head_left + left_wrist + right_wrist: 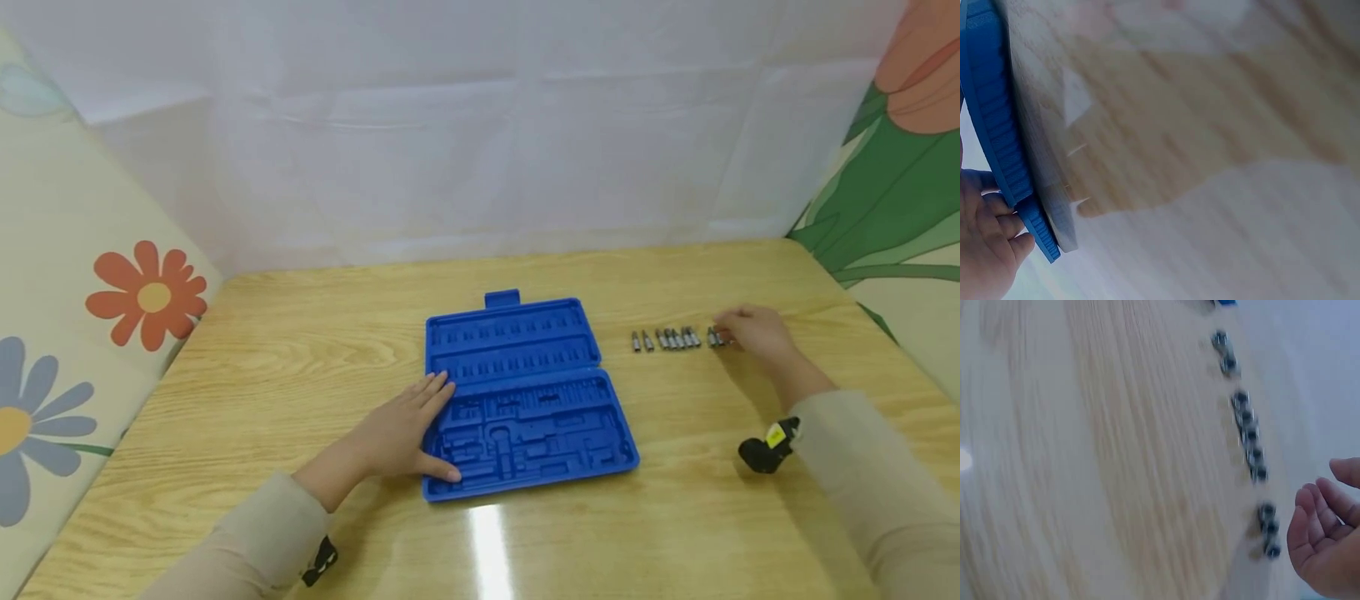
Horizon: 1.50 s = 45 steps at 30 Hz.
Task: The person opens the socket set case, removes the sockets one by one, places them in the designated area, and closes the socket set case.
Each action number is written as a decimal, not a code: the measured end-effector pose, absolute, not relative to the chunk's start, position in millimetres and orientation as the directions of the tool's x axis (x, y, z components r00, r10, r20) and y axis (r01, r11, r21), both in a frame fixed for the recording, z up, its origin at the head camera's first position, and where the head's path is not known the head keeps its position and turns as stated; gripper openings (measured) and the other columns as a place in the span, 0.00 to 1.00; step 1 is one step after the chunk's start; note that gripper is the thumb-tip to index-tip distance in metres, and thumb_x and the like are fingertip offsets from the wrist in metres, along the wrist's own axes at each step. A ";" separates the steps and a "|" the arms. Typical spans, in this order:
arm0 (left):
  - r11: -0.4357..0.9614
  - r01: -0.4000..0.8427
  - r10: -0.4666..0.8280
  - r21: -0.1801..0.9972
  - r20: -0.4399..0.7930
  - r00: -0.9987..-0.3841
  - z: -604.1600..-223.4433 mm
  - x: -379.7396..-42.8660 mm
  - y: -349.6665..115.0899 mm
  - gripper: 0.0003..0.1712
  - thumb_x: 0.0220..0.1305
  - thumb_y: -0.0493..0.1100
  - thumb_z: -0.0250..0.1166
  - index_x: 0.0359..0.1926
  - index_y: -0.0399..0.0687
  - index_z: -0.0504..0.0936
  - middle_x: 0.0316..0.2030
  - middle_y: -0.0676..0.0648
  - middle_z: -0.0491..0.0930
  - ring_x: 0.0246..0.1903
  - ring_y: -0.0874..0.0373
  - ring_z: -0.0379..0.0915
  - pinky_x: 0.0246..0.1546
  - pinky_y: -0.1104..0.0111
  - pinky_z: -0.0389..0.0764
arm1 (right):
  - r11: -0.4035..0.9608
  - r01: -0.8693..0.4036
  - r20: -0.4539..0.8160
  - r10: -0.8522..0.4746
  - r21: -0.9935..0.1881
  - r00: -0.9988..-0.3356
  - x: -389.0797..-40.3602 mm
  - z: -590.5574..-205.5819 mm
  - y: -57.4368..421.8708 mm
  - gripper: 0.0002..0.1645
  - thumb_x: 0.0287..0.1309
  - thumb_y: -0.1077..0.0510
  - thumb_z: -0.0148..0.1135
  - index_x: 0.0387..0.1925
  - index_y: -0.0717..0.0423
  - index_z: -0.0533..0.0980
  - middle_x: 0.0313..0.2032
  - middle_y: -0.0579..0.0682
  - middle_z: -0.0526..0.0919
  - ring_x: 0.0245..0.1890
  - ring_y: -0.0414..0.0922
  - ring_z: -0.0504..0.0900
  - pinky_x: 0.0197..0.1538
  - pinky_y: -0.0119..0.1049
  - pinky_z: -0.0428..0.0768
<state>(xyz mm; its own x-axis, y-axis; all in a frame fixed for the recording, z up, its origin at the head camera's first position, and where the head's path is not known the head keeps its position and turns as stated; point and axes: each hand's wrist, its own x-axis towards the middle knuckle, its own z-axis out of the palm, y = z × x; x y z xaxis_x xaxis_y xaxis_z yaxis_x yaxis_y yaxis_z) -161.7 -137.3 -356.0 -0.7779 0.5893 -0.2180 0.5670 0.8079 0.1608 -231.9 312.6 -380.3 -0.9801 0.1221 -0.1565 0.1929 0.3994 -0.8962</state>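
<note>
A blue plastic tool case (525,425) lies unfolded on the table, its moulded slots facing up. Across its left edge rests my left hand (401,421), fingers extended and thumb on the front left corner; the left wrist view has its fingers (1007,228) against the case's side. To the right of the case, small silver bit sockets (677,339) with dark tips stand in a row of three clusters. My right hand (757,332) is at the row's right end, partly covering the last cluster. In the right wrist view its fingers are loosely bent with nothing between them, beside the end sockets (1270,529).
The wood-grain table (300,358) runs back to a white cloth (480,167). Flower-patterned panels (52,275) flank it on the left and right. A black wrist device (768,450) sits by the right sleeve.
</note>
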 end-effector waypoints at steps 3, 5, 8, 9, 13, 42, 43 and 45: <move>0.807 0.566 0.590 0.169 -0.215 -0.778 -354.9 -160.9 -137.8 0.63 0.37 0.76 0.53 0.64 0.36 0.47 0.64 0.37 0.42 0.62 0.44 0.35 0.59 0.55 0.48 | 0.326 0.169 -0.159 0.056 -0.930 -0.986 -241.1 -384.4 298.5 0.19 0.57 0.52 0.50 0.41 0.66 0.69 0.29 0.45 0.74 0.27 0.33 0.74 0.34 0.27 0.75; 0.807 0.566 0.590 0.168 -0.213 -0.779 -354.6 -160.7 -138.2 0.63 0.37 0.76 0.53 0.64 0.36 0.48 0.64 0.37 0.42 0.62 0.44 0.35 0.59 0.55 0.48 | 0.319 0.159 -0.163 0.014 -0.934 -0.987 -246.5 -383.7 285.5 0.21 0.57 0.51 0.51 0.42 0.66 0.69 0.31 0.47 0.74 0.28 0.35 0.74 0.34 0.27 0.75; 0.808 0.564 0.589 0.169 -0.209 -0.781 -354.7 -160.7 -138.8 0.63 0.37 0.76 0.53 0.64 0.36 0.48 0.64 0.37 0.42 0.62 0.44 0.35 0.59 0.55 0.48 | 0.345 0.154 -0.179 -0.041 -0.926 -0.983 -250.1 -375.1 260.8 0.25 0.58 0.51 0.50 0.47 0.69 0.66 0.37 0.54 0.74 0.32 0.40 0.74 0.38 0.32 0.76; 0.808 0.564 0.589 0.169 -0.208 -0.781 -355.0 -160.8 -139.1 0.63 0.37 0.76 0.53 0.64 0.36 0.48 0.64 0.37 0.42 0.62 0.44 0.35 0.59 0.55 0.48 | 0.362 0.155 -0.188 -0.059 -0.919 -0.980 -249.8 -370.0 251.4 0.25 0.59 0.52 0.48 0.49 0.71 0.65 0.40 0.58 0.73 0.35 0.43 0.74 0.40 0.34 0.75; 0.803 0.572 0.595 0.164 -0.203 -0.777 -354.8 -160.9 -139.4 0.63 0.36 0.76 0.53 0.64 0.36 0.47 0.64 0.38 0.42 0.62 0.45 0.35 0.59 0.55 0.48 | 0.366 0.166 -0.232 -0.146 -0.916 -0.962 -251.8 -355.6 218.6 0.23 0.61 0.57 0.44 0.51 0.74 0.61 0.46 0.67 0.68 0.40 0.50 0.73 0.46 0.40 0.73; 0.801 0.546 0.587 0.245 -0.143 -0.797 -350.7 -160.8 -158.4 0.56 0.40 0.72 0.56 0.63 0.40 0.55 0.64 0.43 0.45 0.62 0.47 0.40 0.58 0.56 0.52 | 0.244 0.143 -0.204 -0.249 -0.959 -0.947 -267.6 -351.5 175.5 0.34 0.57 0.69 0.48 0.63 0.65 0.47 0.56 0.65 0.58 0.53 0.57 0.63 0.51 0.42 0.69; 0.799 0.537 0.584 0.271 -0.136 -0.801 -349.1 -161.4 -161.2 0.53 0.42 0.71 0.56 0.62 0.40 0.56 0.64 0.43 0.46 0.62 0.48 0.42 0.57 0.56 0.53 | 0.240 0.121 -0.181 -0.248 -0.963 -0.952 -265.1 -350.9 175.8 0.34 0.57 0.68 0.48 0.63 0.64 0.47 0.56 0.65 0.58 0.53 0.57 0.64 0.51 0.42 0.69; 0.795 0.511 0.567 0.328 -0.101 -0.817 -345.3 -162.9 -166.7 0.47 0.48 0.67 0.55 0.60 0.40 0.61 0.63 0.43 0.50 0.60 0.47 0.47 0.55 0.55 0.57 | 0.234 0.081 -0.138 -0.240 -0.969 -0.961 -259.7 -350.2 176.1 0.34 0.57 0.68 0.48 0.63 0.64 0.48 0.55 0.64 0.59 0.52 0.56 0.64 0.51 0.41 0.69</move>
